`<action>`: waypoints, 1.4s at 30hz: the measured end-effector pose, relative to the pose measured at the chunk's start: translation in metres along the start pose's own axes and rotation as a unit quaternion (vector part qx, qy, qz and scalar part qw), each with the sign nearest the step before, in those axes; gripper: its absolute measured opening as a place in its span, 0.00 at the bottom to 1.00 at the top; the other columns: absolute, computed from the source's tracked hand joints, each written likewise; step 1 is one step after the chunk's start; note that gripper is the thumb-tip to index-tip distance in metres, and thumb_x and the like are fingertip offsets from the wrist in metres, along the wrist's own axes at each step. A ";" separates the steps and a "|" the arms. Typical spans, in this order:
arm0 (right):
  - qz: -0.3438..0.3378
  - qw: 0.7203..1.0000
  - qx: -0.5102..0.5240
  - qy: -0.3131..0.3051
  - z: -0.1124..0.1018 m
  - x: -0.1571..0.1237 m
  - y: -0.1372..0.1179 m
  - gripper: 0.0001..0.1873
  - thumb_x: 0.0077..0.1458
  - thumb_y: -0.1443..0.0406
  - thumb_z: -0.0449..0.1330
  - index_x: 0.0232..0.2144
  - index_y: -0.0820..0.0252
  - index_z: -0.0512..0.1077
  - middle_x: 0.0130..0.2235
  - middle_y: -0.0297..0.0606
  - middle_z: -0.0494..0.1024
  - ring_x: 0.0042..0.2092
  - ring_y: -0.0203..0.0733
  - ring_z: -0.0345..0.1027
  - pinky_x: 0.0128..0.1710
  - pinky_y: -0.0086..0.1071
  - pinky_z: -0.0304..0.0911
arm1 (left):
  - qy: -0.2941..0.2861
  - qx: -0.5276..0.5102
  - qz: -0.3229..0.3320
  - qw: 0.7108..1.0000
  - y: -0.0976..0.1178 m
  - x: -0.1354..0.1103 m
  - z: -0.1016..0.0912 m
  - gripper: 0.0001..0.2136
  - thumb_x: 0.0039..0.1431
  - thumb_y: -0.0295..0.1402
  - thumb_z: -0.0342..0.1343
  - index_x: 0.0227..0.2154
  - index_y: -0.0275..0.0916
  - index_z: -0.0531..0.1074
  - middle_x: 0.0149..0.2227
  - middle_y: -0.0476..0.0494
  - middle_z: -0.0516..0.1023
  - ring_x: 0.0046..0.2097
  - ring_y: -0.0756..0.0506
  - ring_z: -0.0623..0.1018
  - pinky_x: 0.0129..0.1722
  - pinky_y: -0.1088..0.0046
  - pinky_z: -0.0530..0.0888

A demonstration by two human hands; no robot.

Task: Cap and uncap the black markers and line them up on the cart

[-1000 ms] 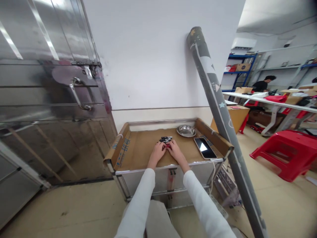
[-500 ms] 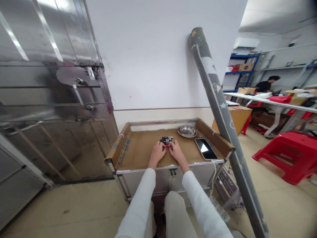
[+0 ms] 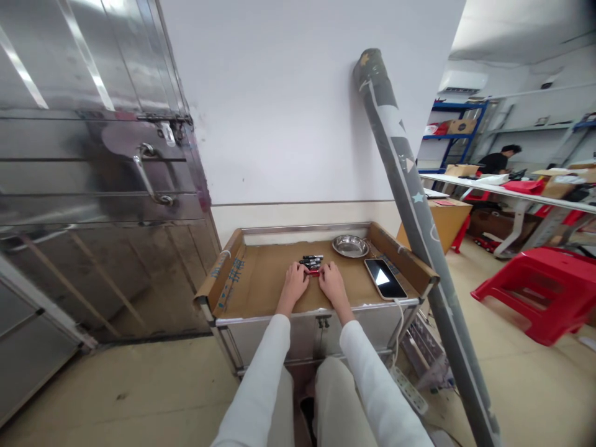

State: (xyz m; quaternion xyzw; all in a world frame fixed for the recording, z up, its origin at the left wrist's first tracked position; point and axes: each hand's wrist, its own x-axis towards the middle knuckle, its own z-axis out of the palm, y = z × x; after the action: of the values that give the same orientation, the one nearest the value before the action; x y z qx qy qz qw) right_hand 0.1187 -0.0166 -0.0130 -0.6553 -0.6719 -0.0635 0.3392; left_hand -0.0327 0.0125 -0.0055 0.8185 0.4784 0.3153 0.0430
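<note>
Both hands rest on the desk (image 3: 261, 282) (a cardboard-lined steel cart), palms down, fingers curled narrow, tips converging on a small red piece (image 3: 314, 272) in the gap between them. Left hand (image 3: 294, 284) meets it from the left, right hand (image 3: 331, 282) from the right, about equally near. Too small to tell whether either actually pinches it. Its long axis looks left-right, across the fingertips. Just beyond it, away from the body, lies a cluster of black sticks (image 3: 311, 261), also left-right and roughly parallel, near the tips. Bowl (image 3: 350, 246) sits further back right, phone (image 3: 385, 278) right of the right hand, apart
</note>
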 end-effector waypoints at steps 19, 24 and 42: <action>0.092 0.992 -0.083 -0.008 0.012 -0.002 -0.002 0.20 0.62 0.67 0.44 0.48 0.71 0.69 0.57 0.61 0.68 0.59 0.54 0.61 0.57 0.44 0.53 | 0.085 0.146 -0.201 0.965 0.004 -0.001 0.001 0.12 0.59 0.25 0.44 0.43 0.28 0.68 0.45 0.26 0.73 0.51 0.35 0.72 0.49 0.58 0.68; 0.082 0.994 -0.074 -0.017 0.011 -0.001 -0.001 0.20 0.62 0.68 0.44 0.49 0.72 0.69 0.57 0.62 0.68 0.59 0.55 0.60 0.57 0.46 0.53 | 0.082 0.123 -0.197 0.969 0.003 0.000 0.001 0.14 0.59 0.25 0.45 0.46 0.28 0.67 0.49 0.23 0.73 0.55 0.34 0.70 0.52 0.56 0.67; 0.058 0.995 -0.066 -0.049 0.004 -0.001 0.000 0.22 0.60 0.71 0.45 0.52 0.67 0.70 0.55 0.58 0.70 0.57 0.52 0.60 0.55 0.43 0.52 | 0.078 0.117 -0.193 0.971 0.003 -0.002 0.000 0.13 0.59 0.25 0.46 0.46 0.29 0.67 0.54 0.21 0.70 0.57 0.34 0.69 0.54 0.55 0.66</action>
State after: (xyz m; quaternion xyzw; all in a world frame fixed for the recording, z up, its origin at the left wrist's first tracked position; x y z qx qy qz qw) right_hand 0.1168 -0.0154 -0.0169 -0.7167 -0.6427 -0.0556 0.2649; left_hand -0.0312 0.0091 -0.0054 0.6830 0.6627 0.3057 -0.0299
